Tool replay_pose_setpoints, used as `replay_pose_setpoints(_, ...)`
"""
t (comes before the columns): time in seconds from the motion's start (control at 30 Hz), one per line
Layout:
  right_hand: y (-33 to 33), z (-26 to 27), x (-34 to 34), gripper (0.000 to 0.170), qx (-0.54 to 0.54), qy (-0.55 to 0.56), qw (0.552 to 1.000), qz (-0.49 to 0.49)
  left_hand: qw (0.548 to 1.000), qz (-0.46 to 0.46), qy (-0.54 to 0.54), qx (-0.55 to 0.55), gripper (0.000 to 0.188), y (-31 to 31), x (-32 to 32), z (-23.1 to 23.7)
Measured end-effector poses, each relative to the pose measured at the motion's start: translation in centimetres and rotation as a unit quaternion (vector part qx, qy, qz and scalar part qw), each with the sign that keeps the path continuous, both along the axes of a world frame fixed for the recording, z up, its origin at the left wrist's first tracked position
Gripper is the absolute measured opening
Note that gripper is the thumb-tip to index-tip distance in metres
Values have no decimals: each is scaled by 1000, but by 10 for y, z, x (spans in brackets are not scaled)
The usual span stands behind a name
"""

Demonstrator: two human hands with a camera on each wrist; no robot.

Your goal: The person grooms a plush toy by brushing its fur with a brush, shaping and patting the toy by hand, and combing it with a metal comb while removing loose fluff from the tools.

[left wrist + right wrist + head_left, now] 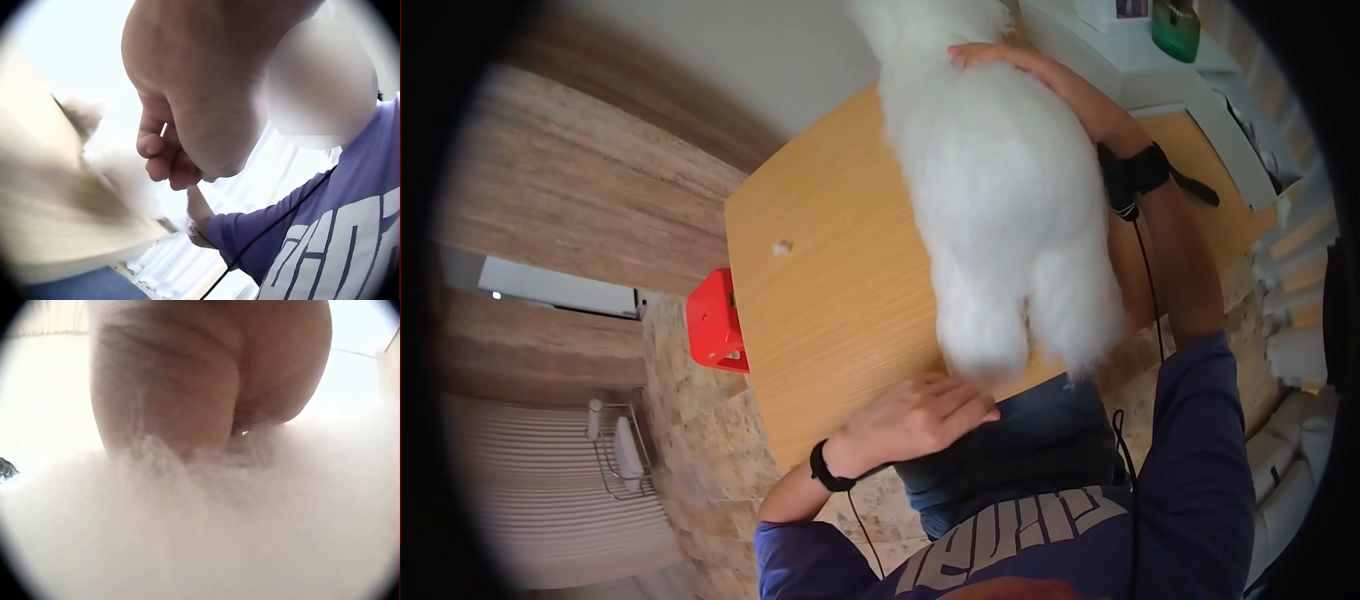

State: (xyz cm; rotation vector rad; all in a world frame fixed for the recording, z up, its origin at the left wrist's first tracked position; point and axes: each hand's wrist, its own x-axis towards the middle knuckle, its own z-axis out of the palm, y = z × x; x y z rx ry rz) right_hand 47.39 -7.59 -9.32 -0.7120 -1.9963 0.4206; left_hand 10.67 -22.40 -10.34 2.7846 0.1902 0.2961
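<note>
A white, fluffy animal (1010, 200) is on the wooden table (830, 270), its two hind legs near the edge by the person. On its upper back the right hand (1010, 58) rests with fingers extended; in the right wrist view that hand (206, 375) sinks into white fur (200, 537), which hides the fingertips. Beside the table's near edge, just below one hind leg, is the left hand (920, 415). In the left wrist view the left hand's (194, 106) fingers (159, 165) curl toward the palm, and nothing shows in them.
A small pale tuft (782, 247) lies on the table's left part. A red stool (712, 320) stands beside the table. Beyond the right forearm are a black handle (1197, 188) and a white unit (1090, 45) bearing a green glass vessel (1176, 32). Cables run from both wrists.
</note>
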Motion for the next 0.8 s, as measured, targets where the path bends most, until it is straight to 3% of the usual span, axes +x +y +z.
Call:
replay_pose_setpoints(0.03, 1, -5, 1, 52, -5, 6, 1000, -4, 1000, -1, -29, 11, 12, 16, 2, 7)
replay_pose_setpoints(0.1, -2, -12, 0, 36, -103, 157, 980, 66, 998, 4, -58, 19, 11, 42, 6, 20)
replay_pose_setpoints(0.17, -6, -12, 4, 36, -111, 155, 980, 48, 983, 24, -168, 71, 10, 64, 8, 34)
replay_pose_setpoints(0.2, -8, -9, 7, 36, -117, 149, 981, 31, 983, 21, -168, 68, 10, 68, 9, 41)
replay_pose_setpoints(0.27, -11, -7, 8, 36, -95, 125, 988, 9, 950, 98, -293, 35, 8, 76, 11, 51)
replay_pose_setpoints(0.33, -14, -8, 7, 36, -78, 101, 992, -10, 910, 115, -399, -5, 6, 88, 19, 56)
replay_pose_setpoints(0.37, -15, -8, 7, 36, -87, 111, 990, -3, 918, 115, -378, 10, 11, 94, 18, 66)
replay_pose_setpoints(0.4, -16, -8, 6, 36, -96, 120, 988, 5, 872, 104, -475, -60, 12, 98, 31, 61)
replay_pose_setpoints(0.47, -19, -8, 5, 36, -112, 139, 984, 23, 853, 132, -499, -82, 16, 106, 62, 70)
replay_pose_setpoints(0.53, -21, -8, 5, 36, -125, 154, 979, 38, 910, 81, -400, 72, 39, 126, 82, 72)
replay_pose_setpoints(0.57, -22, -9, 5, 36, -132, 161, 977, 44, 909, 81, -402, 70, 39, 134, 101, 66)
replay_pose_setpoints(0.63, -23, -9, 4, 37, -144, 176, 972, 55, 866, 102, -388, 298, 33, 139, 142, 53)
replay_pose_setpoints(0.67, -24, -9, 4, 37, -150, 184, 969, 62, 866, 103, -389, 297, 33, 146, 139, 50)
replay_pose_setpoints(0.73, -25, -9, 4, 37, -159, 202, 963, 76, 948, -6, -319, -6, 50, 160, 125, 37)
replay_pose_setpoints(0.8, -26, -9, 4, 38, -165, 223, 957, 90, 953, -7, -298, -61, 55, 166, 117, 25)
